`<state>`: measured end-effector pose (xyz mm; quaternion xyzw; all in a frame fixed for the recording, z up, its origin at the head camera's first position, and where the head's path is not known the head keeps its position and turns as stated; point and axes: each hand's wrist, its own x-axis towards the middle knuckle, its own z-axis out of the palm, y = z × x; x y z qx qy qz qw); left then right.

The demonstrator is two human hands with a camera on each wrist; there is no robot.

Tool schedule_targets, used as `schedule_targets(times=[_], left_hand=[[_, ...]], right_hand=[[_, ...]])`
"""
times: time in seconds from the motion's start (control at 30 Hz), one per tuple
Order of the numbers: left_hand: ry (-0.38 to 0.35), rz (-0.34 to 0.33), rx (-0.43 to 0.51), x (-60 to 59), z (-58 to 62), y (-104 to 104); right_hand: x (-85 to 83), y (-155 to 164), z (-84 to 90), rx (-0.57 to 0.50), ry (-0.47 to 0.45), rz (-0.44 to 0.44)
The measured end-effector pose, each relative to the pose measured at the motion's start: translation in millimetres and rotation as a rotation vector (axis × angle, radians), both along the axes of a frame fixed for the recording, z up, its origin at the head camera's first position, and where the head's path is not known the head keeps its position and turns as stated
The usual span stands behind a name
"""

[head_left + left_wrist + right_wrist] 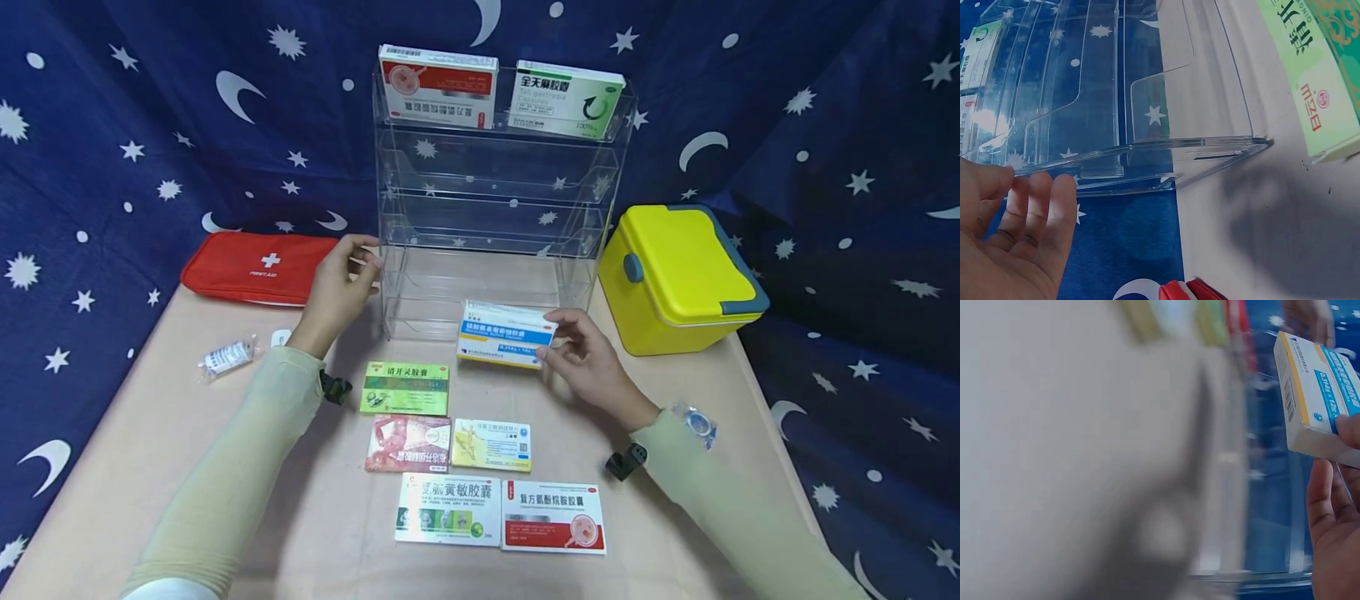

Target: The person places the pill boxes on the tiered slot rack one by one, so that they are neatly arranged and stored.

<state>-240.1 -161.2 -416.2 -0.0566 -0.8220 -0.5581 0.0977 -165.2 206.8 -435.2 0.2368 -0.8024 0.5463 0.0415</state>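
A clear acrylic tiered shelf [495, 208] stands at the back of the table. My left hand [366, 257] rests with straight fingers against the shelf's left side wall; in the left wrist view the fingertips [1035, 184] lie at the wall's edge [1147, 150]. My right hand [555, 336] pinches the right end of a white, blue and yellow medicine box [504, 333], held just in front of the lowest tier. In the right wrist view the same box [1310, 394] sits above my fingers [1332, 506].
Two medicine boxes [438, 86] [566, 100] stand on the top tier. Several more boxes lie flat near me, the green one [406, 387] nearest my left wrist. A red first-aid pouch [258, 267], bandage roll [225, 358], yellow case [678, 279] and tape roll [697, 422] flank the shelf.
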Motion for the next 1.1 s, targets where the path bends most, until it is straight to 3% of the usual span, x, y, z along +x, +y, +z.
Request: schedule_targets(times=[0.3, 0.43, 0.57, 0.8, 1.1], left_hand=[[-0.013, -0.001, -0.007, -0.7, -0.2, -0.9], [-0.016, -0.004, -0.006, -1.2, -0.1, -0.8], [-0.013, -0.006, 0.0, -1.6, -0.2, -0.8], [-0.007, -0.011, 0.011, -2.1, 0.3, 0.1], [-0.012, -0.008, 0.006, -2.1, -1.0, -1.6]], right_hand=[[-69.5, -33.4, 93.6, -0.031, 0.274, 0.017], [-92.3, -54.7, 129.1, -0.008, 0.291, -0.03], [-110.0, -73.8, 153.7, 0.016, 0.289, -0.061], [-136.1, -93.9, 172.4, 0.01, 0.29, -0.119], [-171.7, -96.6, 155.8, 0.119, 0.339, -0.122]])
